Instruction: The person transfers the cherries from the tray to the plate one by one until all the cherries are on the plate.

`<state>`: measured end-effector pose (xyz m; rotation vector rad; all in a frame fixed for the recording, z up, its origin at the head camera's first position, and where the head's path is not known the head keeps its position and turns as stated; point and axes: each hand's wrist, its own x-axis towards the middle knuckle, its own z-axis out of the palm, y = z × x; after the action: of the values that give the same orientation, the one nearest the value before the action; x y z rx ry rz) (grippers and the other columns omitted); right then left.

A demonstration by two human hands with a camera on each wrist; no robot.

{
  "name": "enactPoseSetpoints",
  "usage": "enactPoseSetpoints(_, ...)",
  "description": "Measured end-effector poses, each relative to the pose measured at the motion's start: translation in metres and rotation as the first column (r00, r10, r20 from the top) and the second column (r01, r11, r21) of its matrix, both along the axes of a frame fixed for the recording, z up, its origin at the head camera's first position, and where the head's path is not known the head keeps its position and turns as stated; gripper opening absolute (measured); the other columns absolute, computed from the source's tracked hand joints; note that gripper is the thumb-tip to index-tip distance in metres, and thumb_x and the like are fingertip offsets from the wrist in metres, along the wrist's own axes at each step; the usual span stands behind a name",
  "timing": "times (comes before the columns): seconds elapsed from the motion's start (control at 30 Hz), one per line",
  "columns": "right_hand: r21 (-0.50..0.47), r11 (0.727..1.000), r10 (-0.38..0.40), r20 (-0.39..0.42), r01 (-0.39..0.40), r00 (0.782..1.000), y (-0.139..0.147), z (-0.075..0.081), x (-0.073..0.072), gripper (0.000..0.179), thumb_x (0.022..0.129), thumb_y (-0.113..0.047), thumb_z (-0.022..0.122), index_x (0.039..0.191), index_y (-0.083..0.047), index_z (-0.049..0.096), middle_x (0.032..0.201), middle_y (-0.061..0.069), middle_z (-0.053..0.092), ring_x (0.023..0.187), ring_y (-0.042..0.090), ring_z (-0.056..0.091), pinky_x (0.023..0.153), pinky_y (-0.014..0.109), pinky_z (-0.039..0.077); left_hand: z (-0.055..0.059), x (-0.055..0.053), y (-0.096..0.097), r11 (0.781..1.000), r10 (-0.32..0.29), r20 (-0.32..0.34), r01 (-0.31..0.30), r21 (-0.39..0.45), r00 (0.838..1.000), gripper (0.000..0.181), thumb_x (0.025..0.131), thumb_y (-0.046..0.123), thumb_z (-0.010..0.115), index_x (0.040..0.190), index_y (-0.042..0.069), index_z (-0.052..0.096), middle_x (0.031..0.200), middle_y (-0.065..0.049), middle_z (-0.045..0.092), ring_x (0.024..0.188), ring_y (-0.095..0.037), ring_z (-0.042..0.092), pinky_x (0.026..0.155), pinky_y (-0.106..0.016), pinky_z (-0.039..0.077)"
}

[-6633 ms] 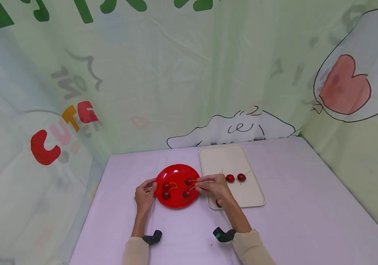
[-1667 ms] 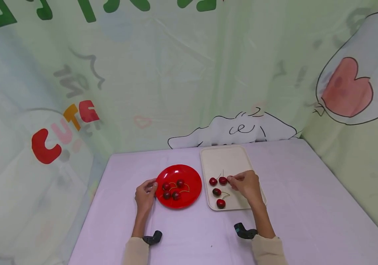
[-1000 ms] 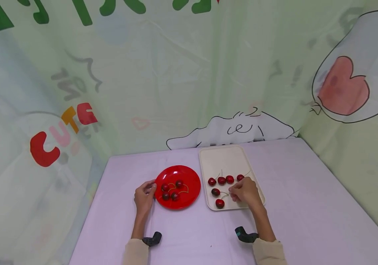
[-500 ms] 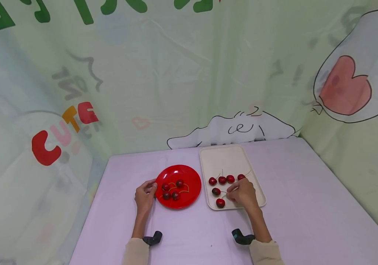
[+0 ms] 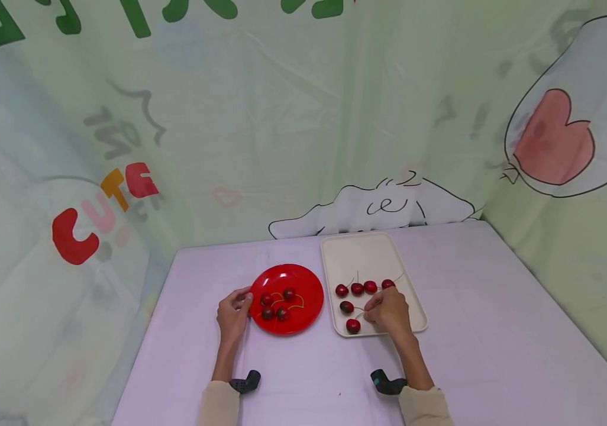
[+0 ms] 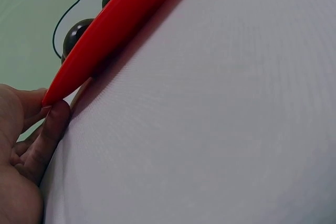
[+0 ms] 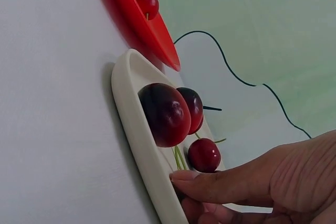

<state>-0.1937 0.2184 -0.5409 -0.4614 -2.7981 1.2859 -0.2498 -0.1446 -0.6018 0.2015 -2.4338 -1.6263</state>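
Note:
My left hand (image 5: 232, 316) holds the left rim of the red plate (image 5: 309, 281). In the left wrist view the thumb lies over the plate's edge (image 6: 115, 30) and fingers are beneath it. Several stemmed cherries (image 5: 282, 314) lie on the plate. To its right, my right hand (image 5: 390, 310) is over the cream tray (image 5: 359, 251), its thumb and fingers pinching green stems (image 7: 178, 157) that run from two dark cherries near the front. These are the upper cherry (image 5: 346, 307) and the lower cherry (image 5: 353, 326). The fingertips are partly hidden behind the thumb.
A row of cherries (image 5: 357, 289) with stems lies across the tray's middle, just behind the right hand. A lilac cloth (image 5: 293, 378) covers the table. Printed curtains (image 5: 282, 118) stand behind and at both sides.
My right hand has gone from the plate's right side to the tray, touched the row's cherries, then come down to the front pair's stems. Two cherries on the plate sit further left. Left hand stays.

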Motion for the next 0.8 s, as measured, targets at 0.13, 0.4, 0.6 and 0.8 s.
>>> enactPoseSetpoints(0.13, 0.001, 1.0, 0.0, -0.014, 0.0, 1.0, -0.0006, 0.0007, 0.0012, 0.009, 0.073, 0.005, 0.088, 0.078, 0.002, 0.08, 0.072, 0.013, 0.075, 0.077, 0.027, 0.064, 0.065, 0.033, 0.044, -0.0008, -0.0003, 0.0, 1.0, 0.0, 0.001, 0.0, 0.003, 1.0, 0.028, 0.109, 0.019, 0.068, 0.134, 0.011, 0.078, 0.127, -0.016, 0.079, 0.087, -0.02, 0.071, 0.07, -0.011, 0.054)
enactPoseSetpoints(0.4, -0.001, 1.0, -0.013, -0.025, 0.013, 1.0, -0.0027, 0.0043, 0.0046, 0.008, 0.079, 0.001, 0.09, 0.081, -0.001, 0.083, 0.074, 0.014, 0.077, 0.077, 0.026, 0.066, 0.065, 0.034, 0.044, -0.0042, -0.0024, -0.001, 1.0, 0.0, -0.001, 0.0, 0.0, 1.0, 0.027, 0.109, 0.02, 0.068, 0.133, 0.012, 0.078, 0.126, -0.015, 0.079, 0.087, -0.019, 0.071, 0.069, -0.012, 0.054)
enactPoseSetpoints(0.6, -0.032, 0.999, -0.016, -0.019, 0.016, 1.0, -0.0027, 0.0082, 0.0063, 0.006, 0.081, -0.001, 0.091, 0.082, -0.002, 0.085, 0.07, 0.012, 0.077, 0.071, 0.021, 0.067, 0.063, 0.032, 0.041, -0.0031, -0.0024, -0.0005, 1.0, -0.001, -0.002, 0.001, 0.002, 1.0, 0.027, 0.109, 0.019, 0.068, 0.133, 0.011, 0.078, 0.125, -0.016, 0.079, 0.085, -0.019, 0.07, 0.069, -0.012, 0.054)
enactPoseSetpoints(0.8, -0.094, 0.996, -0.002, 0.002, 0.002, 1.0, -0.0015, 0.0051, 0.0054, 0.008, 0.085, -0.004, 0.09, 0.087, 0.001, 0.085, 0.069, 0.011, 0.078, 0.063, 0.015, 0.07, 0.065, 0.03, 0.043, -0.0016, -0.0022, 0.0001, 1.0, 0.006, 0.007, -0.006, 0.004, 1.0, 0.027, 0.109, 0.018, 0.068, 0.132, 0.011, 0.078, 0.124, -0.016, 0.079, 0.084, -0.018, 0.069, 0.068, -0.013, 0.054)
